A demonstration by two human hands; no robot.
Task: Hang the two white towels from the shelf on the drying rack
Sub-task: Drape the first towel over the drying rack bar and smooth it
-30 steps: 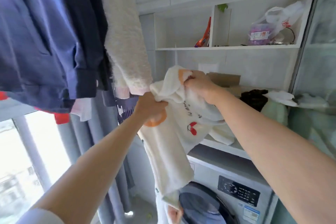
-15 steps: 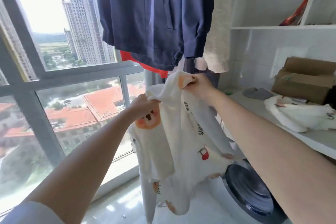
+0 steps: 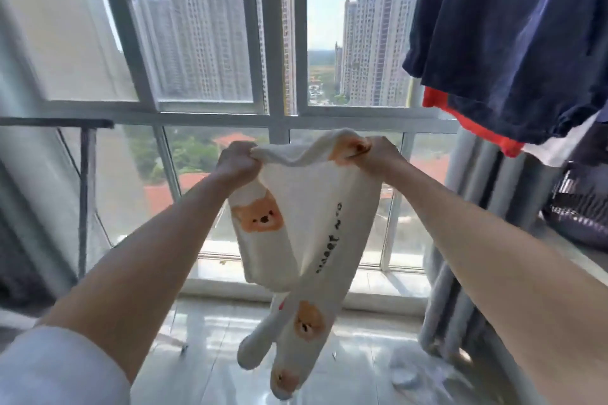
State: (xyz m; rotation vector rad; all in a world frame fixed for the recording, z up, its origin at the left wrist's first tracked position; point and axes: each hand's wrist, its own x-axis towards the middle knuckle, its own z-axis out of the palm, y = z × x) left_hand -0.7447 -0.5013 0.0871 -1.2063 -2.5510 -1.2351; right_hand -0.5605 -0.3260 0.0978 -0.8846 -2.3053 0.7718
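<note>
- Our left hand [image 3: 237,162] is closed in a tight fist around one top corner of the white towel [image 3: 306,227], fingers curled over the bunched cloth.
- Our right hand [image 3: 378,154] is clenched the same way on the other top corner, pinching it just beside an orange bear print.
- The top edge of the towel sags slightly between the two fists; the rest hangs down below them in loose folds, ending in two narrow tails above the tiled floor [image 3: 210,355].
- The towel shows orange bear faces and a line of dark lettering running down the middle.
- We hold it out in front of the window [image 3: 279,43], clear of everything else.
- To the left a dark rack bar [image 3: 56,123] on a thin upright pole stands well apart from the towel, with nothing on the part we can see.
- At the upper right, navy clothes [image 3: 513,26] hang with a red hem and a white edge below them, near but not touching our right hand.
</note>
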